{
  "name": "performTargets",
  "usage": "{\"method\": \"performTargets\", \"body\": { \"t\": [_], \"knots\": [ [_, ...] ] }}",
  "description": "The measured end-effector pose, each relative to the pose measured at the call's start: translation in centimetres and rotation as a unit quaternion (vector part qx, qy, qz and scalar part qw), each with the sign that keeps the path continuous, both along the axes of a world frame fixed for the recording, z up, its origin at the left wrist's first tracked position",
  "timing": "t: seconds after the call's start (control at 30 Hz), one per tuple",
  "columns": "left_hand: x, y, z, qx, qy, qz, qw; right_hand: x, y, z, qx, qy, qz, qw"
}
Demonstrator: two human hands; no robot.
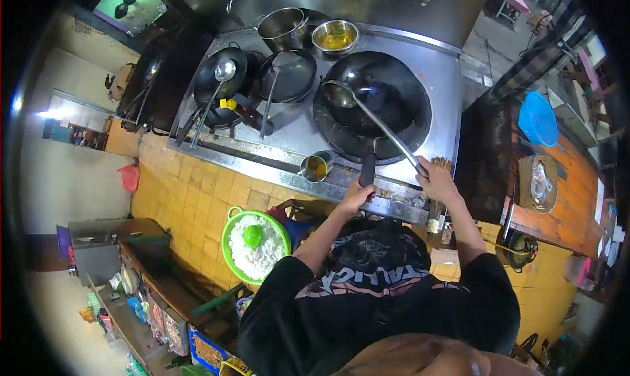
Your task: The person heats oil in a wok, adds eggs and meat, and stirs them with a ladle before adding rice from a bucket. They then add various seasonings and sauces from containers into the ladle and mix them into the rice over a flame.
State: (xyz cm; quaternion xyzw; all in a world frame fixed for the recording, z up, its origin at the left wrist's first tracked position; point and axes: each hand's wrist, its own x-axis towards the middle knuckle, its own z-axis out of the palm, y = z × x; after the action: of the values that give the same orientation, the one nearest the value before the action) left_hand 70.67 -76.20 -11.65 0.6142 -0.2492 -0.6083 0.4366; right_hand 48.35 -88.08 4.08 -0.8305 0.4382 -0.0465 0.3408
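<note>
My left hand (357, 197) is wrapped round the black handle of a large dark wok (400, 81) on the steel stove. In my right hand (436, 179) is the long handle of a metal ladle (387, 130). The ladle's bowl rests over the left side of the wok's inside, which looks dark and shiny. Just left of the wok handle stands a metal cup (314, 168) with something yellowish in it. Behind the wok is a steel bowl (335, 37) of yellow liquid. A bundle of thin sticks lies beside my right hand.
Smaller pans (289, 81) with ladles, a bottle (252, 119) with a yellow cap and a steel pot (282, 27) occupy the stove's left. A green basin (285, 235) of white rice is lower left. On the right, a wooden table (571, 199) holds a blue basin (538, 119).
</note>
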Motion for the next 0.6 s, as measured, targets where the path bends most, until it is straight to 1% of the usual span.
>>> {"method": "performTargets", "body": {
  "t": [0.03, 0.07, 0.13, 0.2, 0.27, 0.3, 0.33, 0.37, 0.4, 0.43, 0.47, 0.5, 0.53, 0.57, 0.6],
  "knots": [
    [0.1, 0.2, 0.6, -0.019, 0.012, 0.002, 1.000, 1.0, -0.2, -0.7, -0.090, 0.042, -0.023, 0.995],
    [0.3, 0.4, 1.1, -0.038, 0.024, 0.003, 0.999, 1.6, -0.3, -1.8, -0.093, 0.043, -0.028, 0.994],
    [0.8, 0.3, 0.8, -0.037, 0.044, -0.004, 0.998, 3.1, -0.5, -4.7, -0.193, 0.102, -0.117, 0.969],
    [0.9, 0.4, 0.7, -0.047, 0.058, 0.012, 0.997, 2.9, 0.5, -8.2, -0.230, 0.102, -0.144, 0.957],
    [0.9, 0.4, 0.1, -0.039, 0.103, 0.036, 0.993, 2.3, 2.5, -9.0, -0.104, -0.031, -0.134, 0.985],
    [1.2, 0.6, -0.2, -0.031, 0.126, 0.024, 0.991, 1.8, 2.6, -7.3, -0.106, -0.022, -0.132, 0.985],
    [1.2, 1.0, -0.3, -0.030, 0.136, 0.026, 0.990, 1.4, 2.9, -3.6, 0.106, -0.069, -0.141, 0.982],
    [1.3, 1.5, -0.1, -0.038, 0.191, 0.022, 0.981, 1.3, 3.1, -1.1, 0.314, -0.113, -0.147, 0.931],
    [1.7, 2.3, 0.6, -0.044, 0.243, 0.017, 0.969, 1.3, 3.2, -0.1, 0.316, -0.105, -0.149, 0.931],
    [2.6, 2.8, 2.9, -0.070, 0.249, -0.067, 0.964, 1.3, 2.8, 0.7, 0.176, -0.088, -0.123, 0.973],
    [3.4, 2.9, 2.1, -0.076, 0.258, -0.064, 0.961, 1.5, 1.9, 1.2, 0.030, -0.069, -0.090, 0.993],
    [4.0, 3.7, 0.7, -0.055, 0.269, -0.163, 0.948, 2.2, 1.6, -0.3, -0.064, -0.047, -0.111, 0.991],
    [4.5, 4.9, -1.4, -0.032, 0.277, -0.263, 0.924, 2.8, 1.3, -1.8, -0.063, -0.039, -0.112, 0.991],
    [4.7, 6.1, -5.0, -0.033, 0.286, -0.263, 0.921, 3.2, 0.8, -3.2, -0.140, -0.001, -0.129, 0.982],
    [4.7, 7.3, -9.8, 0.060, 0.271, -0.303, 0.912, 3.5, 0.3, -4.5, -0.218, 0.036, -0.144, 0.965]
  ]
}}
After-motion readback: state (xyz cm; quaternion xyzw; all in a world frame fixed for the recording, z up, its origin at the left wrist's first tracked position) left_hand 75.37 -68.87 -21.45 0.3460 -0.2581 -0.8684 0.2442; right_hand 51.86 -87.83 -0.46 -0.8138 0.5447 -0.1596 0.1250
